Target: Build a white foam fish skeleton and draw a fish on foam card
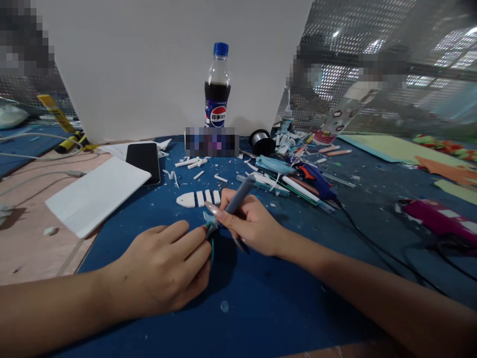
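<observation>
My left hand [167, 263] is closed, its fingertips pinching a small pale-blue piece [209, 219] that is mostly hidden by the fingers. My right hand [253, 219] grips a grey pen-shaped tool [241, 194], tilted with its lower end down at the pale-blue piece. Whether that tip touches the piece I cannot tell. Just beyond both hands, white fish-shaped segments [186, 200] lie in a row on the dark blue mat [261, 303]: a pointed head and several narrow strips with gaps between them.
A cola bottle [217, 94] stands behind, before a white board [149, 64]. White scraps, a wire spool [262, 142] and a blue glue gun [316, 179] lie at the back right. On the left are folded paper [99, 194] and a black phone [143, 161]; a magenta device [439, 219] sits right.
</observation>
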### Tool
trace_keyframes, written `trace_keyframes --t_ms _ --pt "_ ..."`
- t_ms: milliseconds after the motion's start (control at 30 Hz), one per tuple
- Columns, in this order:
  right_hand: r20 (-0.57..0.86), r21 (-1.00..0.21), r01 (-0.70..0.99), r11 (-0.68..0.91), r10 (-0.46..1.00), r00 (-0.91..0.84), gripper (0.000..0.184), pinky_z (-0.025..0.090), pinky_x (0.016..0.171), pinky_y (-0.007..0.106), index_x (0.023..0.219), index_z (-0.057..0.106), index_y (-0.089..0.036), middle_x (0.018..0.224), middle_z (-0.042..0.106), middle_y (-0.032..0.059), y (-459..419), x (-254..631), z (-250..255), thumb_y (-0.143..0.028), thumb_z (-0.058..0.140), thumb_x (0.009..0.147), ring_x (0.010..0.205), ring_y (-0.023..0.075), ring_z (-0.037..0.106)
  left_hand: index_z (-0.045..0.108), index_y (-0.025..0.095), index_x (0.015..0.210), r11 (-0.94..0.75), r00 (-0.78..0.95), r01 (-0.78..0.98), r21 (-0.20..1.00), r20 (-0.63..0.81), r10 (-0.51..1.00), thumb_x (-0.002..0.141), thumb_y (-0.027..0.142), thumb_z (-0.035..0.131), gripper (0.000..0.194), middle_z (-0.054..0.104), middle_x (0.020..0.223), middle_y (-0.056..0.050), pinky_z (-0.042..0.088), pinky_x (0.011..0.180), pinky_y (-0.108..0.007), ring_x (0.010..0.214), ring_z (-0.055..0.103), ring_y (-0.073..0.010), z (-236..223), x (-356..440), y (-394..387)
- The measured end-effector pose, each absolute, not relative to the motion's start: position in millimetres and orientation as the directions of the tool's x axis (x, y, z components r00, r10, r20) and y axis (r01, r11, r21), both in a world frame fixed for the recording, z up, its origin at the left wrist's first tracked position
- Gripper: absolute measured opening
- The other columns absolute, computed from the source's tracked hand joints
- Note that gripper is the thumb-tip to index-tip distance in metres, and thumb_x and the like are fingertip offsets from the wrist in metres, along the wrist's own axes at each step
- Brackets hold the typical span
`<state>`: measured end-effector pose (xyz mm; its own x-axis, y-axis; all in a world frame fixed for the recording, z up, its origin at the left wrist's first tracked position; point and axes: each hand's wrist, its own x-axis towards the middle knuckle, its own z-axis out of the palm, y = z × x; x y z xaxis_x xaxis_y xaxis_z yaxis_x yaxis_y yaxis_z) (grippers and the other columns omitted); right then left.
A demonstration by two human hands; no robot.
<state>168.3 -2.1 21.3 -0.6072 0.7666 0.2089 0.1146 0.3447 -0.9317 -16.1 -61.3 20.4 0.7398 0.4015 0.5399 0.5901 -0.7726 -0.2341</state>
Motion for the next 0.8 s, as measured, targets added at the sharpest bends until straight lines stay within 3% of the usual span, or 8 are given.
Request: trace_keyframes --t_ms 433,633,800 --pt "0.216 -0.892 0.187 0.413 0.749 -0.626 0.032 0.035 0.046 0.022 0.063 0.039 -0.02 0.042 0.038 -0.009 -1.5 168.0 21.6 -0.031 0.053 0.09 0.038 0.0074 0.039 0.057 0.016 0.069 -0.781 0.738 0.585 -0.217 0.542 0.402 0.085 0.018 0.048 0.019 0.06 0.067 -0.005 0.049 0.05 -0.025 0.059 0.056 -0.0151 18.7 -16.8 -61.0" --pt "0.175 -0.971 0.025 0.239 0.773 -0.609 0.029 0.032 0.035 0.019 0.069 0.035 -0.022 0.039 0.036 -0.0126 2.4 168.3 19.4 -0.033 0.05 0.091 0.028 0.0056 0.034 0.057 0.016 0.068 -0.775 0.735 0.592 -0.22 0.541 0.408 0.085 0.018 0.048 0.02 0.06 0.066 -0.005 0.048 0.048 -0.026 0.058 0.055 -0.0153 18.8 -17.0 -61.0" --pt "0.195 -0.971 0.0 0.241 0.789 -0.582 0.032 0.029 0.033 0.018 0.067 0.034 -0.021 0.04 0.037 -0.0121 3.2 166.6 20.4 -0.035 0.054 0.089 0.028 0.0042 0.033 0.057 0.016 0.067 -0.768 0.734 0.598 -0.231 0.543 0.408 0.086 0.018 0.046 0.022 0.061 0.066 -0.004 0.047 0.046 -0.025 0.056 0.056 -0.015 18.6 -15.7 -60.9"
